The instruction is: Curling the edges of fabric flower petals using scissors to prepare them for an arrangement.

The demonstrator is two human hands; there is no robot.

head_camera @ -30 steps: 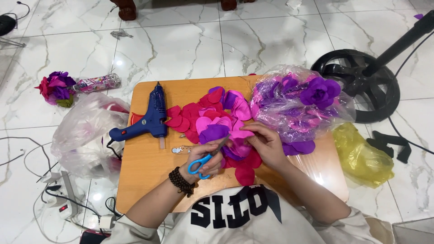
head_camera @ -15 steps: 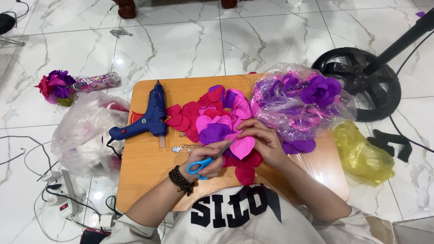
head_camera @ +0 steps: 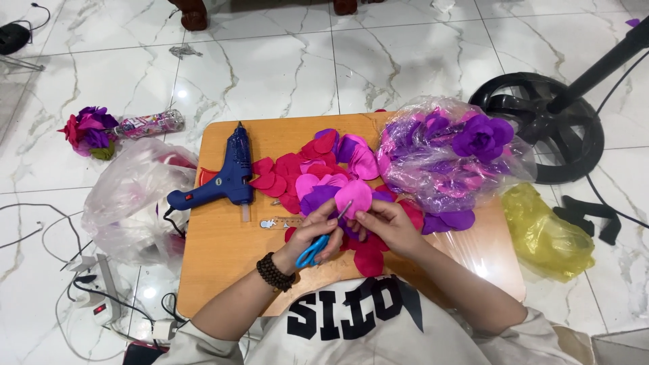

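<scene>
My left hand [head_camera: 316, 233] grips blue-handled scissors [head_camera: 318, 247], blades angled up toward a pink heart-shaped petal [head_camera: 354, 196]. My right hand [head_camera: 391, 223] pinches that petal at its lower edge. Both hands hover over a heap of red, pink and purple petals [head_camera: 307, 172] on a small wooden table [head_camera: 223, 250]. A dark bead bracelet [head_camera: 274, 272] sits on my left wrist.
A blue glue gun [head_camera: 223, 179] lies left of the petals. A clear bag of purple fabric flowers [head_camera: 453, 152] rests on the table's right. On the floor: a yellow bag [head_camera: 544, 233], white plastic bag [head_camera: 132, 203], finished flower stem [head_camera: 101, 128], fan base [head_camera: 544, 128], power strip and cables [head_camera: 94, 304].
My right hand has lifted a pink petal off the heap and turned it upright. The scissors in my left hand have come up to meet it.
</scene>
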